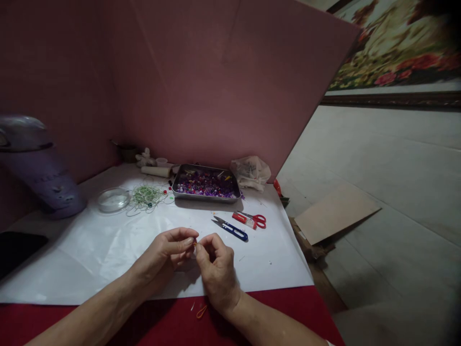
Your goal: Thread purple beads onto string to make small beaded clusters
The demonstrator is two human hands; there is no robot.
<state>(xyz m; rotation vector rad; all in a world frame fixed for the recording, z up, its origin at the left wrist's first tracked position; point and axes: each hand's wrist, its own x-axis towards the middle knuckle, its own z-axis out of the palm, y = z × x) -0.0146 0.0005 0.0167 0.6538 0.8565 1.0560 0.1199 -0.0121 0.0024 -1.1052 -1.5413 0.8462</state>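
Observation:
My left hand (pixel 175 248) and my right hand (pixel 217 264) meet above the front of the white sheet, fingertips pinched close together. Between them shows a tiny orange piece (pixel 195 243), mostly hidden by the fingers; its kind is too small to tell. Below my right wrist, an orange cord loop (pixel 201 311) shows against the red cloth; whether it joins the piece in my fingers is hidden. Just beyond my right hand lie blue thread snips (pixel 230 228), red-handled scissors (pixel 260 220) and a small red-and-clear case (pixel 245 221).
A metal tray (pixel 207 198) of purple beads stands at the back. Left of it are tangled green thread (pixel 147 197), a clear round dish (pixel 113 200) and a white roll (pixel 156 171). A purple bottle (pixel 50 182) stands far left; a plastic bag (pixel 251 172) sits back right.

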